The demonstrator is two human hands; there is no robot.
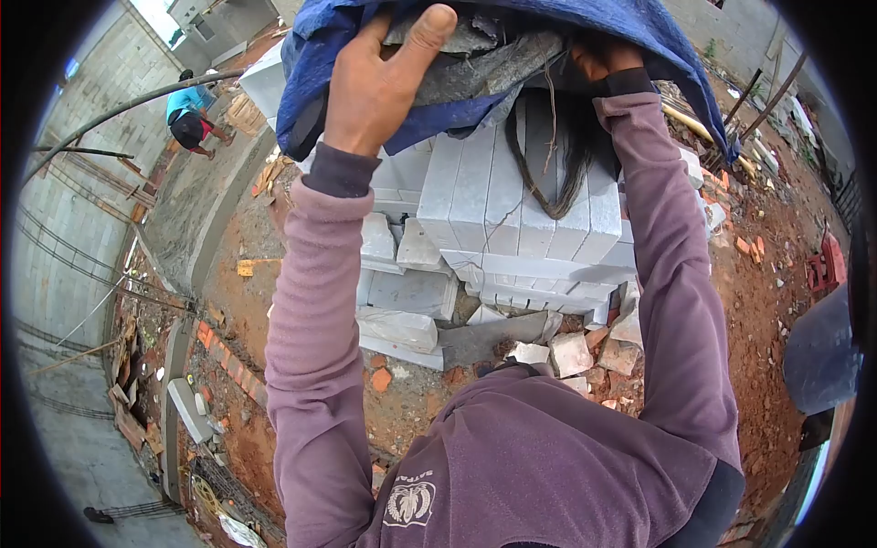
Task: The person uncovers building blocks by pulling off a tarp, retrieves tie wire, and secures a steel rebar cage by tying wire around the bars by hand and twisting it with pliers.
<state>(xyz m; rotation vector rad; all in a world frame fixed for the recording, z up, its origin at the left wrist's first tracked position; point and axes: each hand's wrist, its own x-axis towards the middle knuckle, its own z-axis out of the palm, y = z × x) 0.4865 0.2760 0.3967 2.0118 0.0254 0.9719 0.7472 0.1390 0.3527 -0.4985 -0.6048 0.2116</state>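
Note:
A crumpled blue tarp (594, 16) is raised at the top of the view, with grey, dusty material (498, 68) in its fold. My left hand (388, 87) grips its left part, thumb stretched upward and the other fingers partly hidden. On the other side, my right hand (610, 60) is closed in the shaded fold under the tarp's edge, its fingertips hidden. A dark strap-like loop (554, 196) hangs between my arms in front of a stack of pale grey blocks (466, 196).
Broken block pieces (571, 354) and brick rubble lie on reddish soil below the stack. Another person (187, 114) bends over at the upper left, near a block wall (91, 110). At the right edge stands a bluish-grey container (822, 352). Thin rods (775, 96) rise at the upper right.

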